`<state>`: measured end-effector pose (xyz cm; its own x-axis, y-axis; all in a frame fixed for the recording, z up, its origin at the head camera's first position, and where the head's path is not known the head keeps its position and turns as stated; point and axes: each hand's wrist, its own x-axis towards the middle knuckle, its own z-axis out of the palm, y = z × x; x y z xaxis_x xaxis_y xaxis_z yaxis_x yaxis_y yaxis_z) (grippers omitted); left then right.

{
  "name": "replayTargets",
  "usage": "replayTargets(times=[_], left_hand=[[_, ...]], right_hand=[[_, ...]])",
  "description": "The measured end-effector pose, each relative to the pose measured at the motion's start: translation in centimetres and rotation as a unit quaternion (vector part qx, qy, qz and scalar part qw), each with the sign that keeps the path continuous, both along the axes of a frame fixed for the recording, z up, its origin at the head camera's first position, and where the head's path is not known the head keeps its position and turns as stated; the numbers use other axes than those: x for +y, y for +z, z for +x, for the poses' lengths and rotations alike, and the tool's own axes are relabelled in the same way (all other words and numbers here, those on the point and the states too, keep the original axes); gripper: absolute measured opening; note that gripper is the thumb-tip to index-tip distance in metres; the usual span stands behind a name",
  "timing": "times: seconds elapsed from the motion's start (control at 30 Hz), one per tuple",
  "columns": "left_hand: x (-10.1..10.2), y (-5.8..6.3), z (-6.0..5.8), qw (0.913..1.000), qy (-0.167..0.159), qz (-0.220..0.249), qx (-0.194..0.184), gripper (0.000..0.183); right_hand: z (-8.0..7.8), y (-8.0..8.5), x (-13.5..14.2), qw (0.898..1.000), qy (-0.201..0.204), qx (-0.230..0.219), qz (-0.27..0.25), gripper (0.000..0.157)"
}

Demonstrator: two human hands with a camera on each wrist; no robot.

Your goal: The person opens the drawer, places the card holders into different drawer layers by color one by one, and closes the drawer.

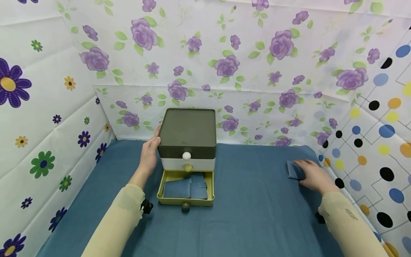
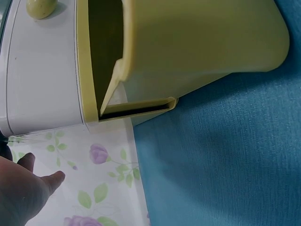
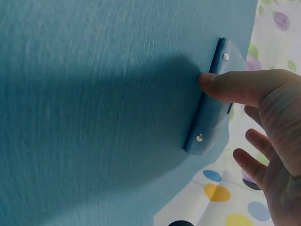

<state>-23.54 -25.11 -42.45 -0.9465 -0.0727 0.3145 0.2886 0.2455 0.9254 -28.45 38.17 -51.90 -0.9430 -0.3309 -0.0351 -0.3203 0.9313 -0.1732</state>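
A small drawer cabinet point(image 1: 187, 128) with a dark green top, a white middle drawer point(image 1: 173, 164) and a yellow-green bottom drawer point(image 1: 205, 202) stands left of centre. My left hand point(image 1: 149, 155) rests against its left side, fingers straight; the left wrist view shows only part of that hand point(image 2: 26, 188). The bottom drawer is pulled out and holds a blue wallet point(image 1: 177, 188) and another blue one with a strap point(image 1: 198, 186). Far to the right, my right hand point(image 1: 313, 175) pinches a small blue card holder point(image 1: 293, 170). Its thumb lies across the edge with two metal studs point(image 3: 207, 113).
Blue cloth point(image 1: 250, 207) covers the table. A flowered sheet point(image 1: 205, 71) hangs behind the cabinet. Patterned sheets also rise at the left point(image 1: 48, 132) and right point(image 1: 372, 146), the right one close beside my right hand.
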Motion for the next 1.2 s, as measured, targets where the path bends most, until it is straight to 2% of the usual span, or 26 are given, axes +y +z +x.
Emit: replayTargets(times=[0.17,0.37,0.63,0.9,1.2], left_hand=[[-0.1,0.0,-0.1,1.0000,0.003,-0.001,-0.001,0.043],[-0.1,0.0,-0.2,1.0000,0.005,-0.004,-0.005,0.045],[-0.1,0.1,-0.1,0.9999,0.001,-0.011,-0.007,0.048],[-0.1,0.0,0.1,0.9999,-0.001,-0.013,-0.009,0.047],[0.0,-0.3,-0.2,1.0000,-0.004,0.005,0.004,0.046]], right_hand=[[-0.3,0.3,0.5,1.000,-0.005,-0.016,0.011,0.088],[-1.4,0.3,0.6,0.998,-0.025,-0.045,0.027,0.092],[-2.6,0.1,-0.7,0.994,-0.027,-0.063,0.082,0.088],[-2.5,-0.2,-1.1,0.991,-0.054,-0.077,0.095,0.081],[-2.3,0.1,-1.5,0.992,-0.061,-0.065,0.084,0.069]])
